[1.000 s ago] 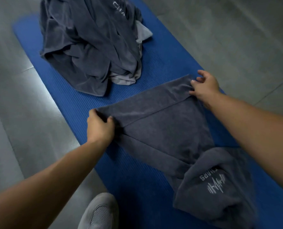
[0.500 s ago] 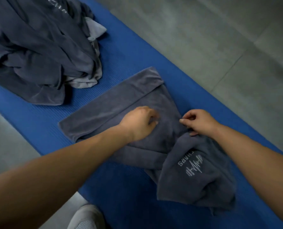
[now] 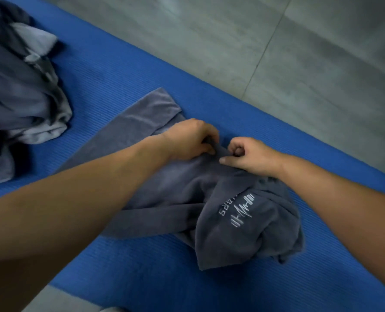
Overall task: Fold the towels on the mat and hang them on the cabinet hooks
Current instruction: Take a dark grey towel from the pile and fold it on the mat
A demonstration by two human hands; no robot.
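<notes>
Far left: heap of unfolded towels [image 3: 18, 97], dark grey with one paler piece, slumped on the blue mat [image 3: 142, 266]. Left forearm reaches in from near left, crossing over the towel [image 3: 142, 122] that lies across mid-mat. Left hand [image 3: 189, 138] knuckles up, fingers curled down, pinching a raised ridge of that cloth. Far end of the towel flat with a folded band; near end bunched in a lump, white logo [image 3: 236, 210] showing. Right hand [image 3: 250, 156] just beside the left, nearly touching, fingers curled in, thumb out along the cloth, gripping the same ridge. Right forearm covers the lump's right edge. Grey floor [image 3: 299, 64] beyond the mat, far right.
</notes>
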